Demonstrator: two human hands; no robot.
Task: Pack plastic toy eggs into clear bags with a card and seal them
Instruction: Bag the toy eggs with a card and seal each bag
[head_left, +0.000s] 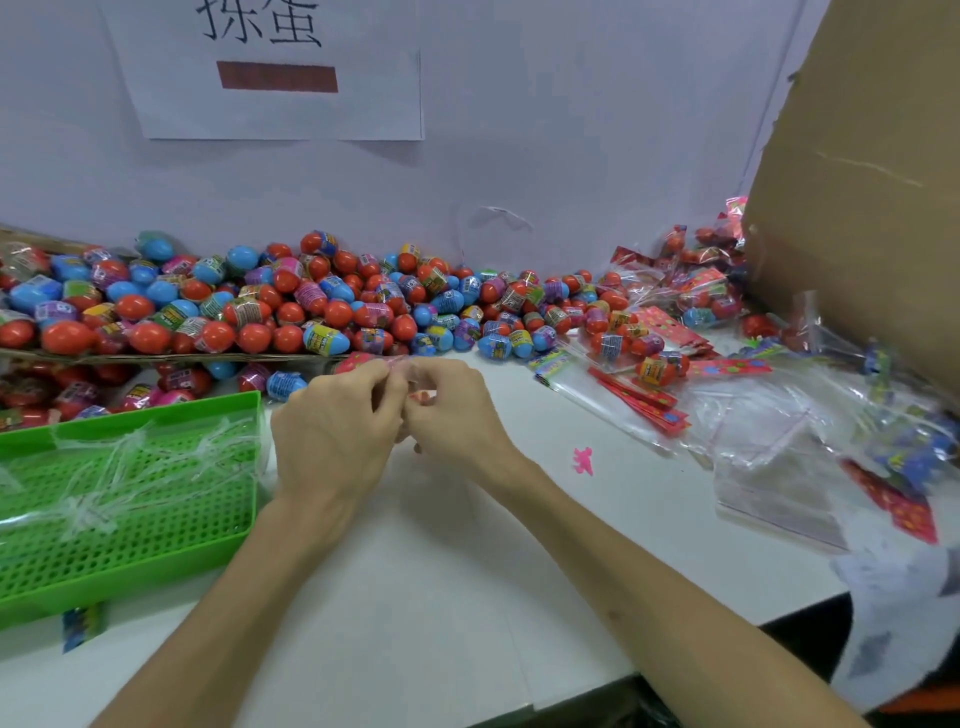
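- A smooth white table (441, 571) carried everything; at its left sat a green perforated plastic tray (156, 410) lined with crinkled clear film.
- The left hand (332, 426) and right hand (457, 410) met knuckle to knuckle above the table's middle, wrists raised, fingers curled tight.
- Both pinched one small clear plastic bag with red contents (363, 361), mostly hidden behind the fingers.
- A tiny pink rubbery figure (583, 461) lay right of the hands.
- Flat glossy clear bags with red cards (639, 410) were strewn further right.
- Beyond, glossy red and blue plastic eggs (311, 306) were heaped along the wall, beside a brown cardboard flap (857, 182).
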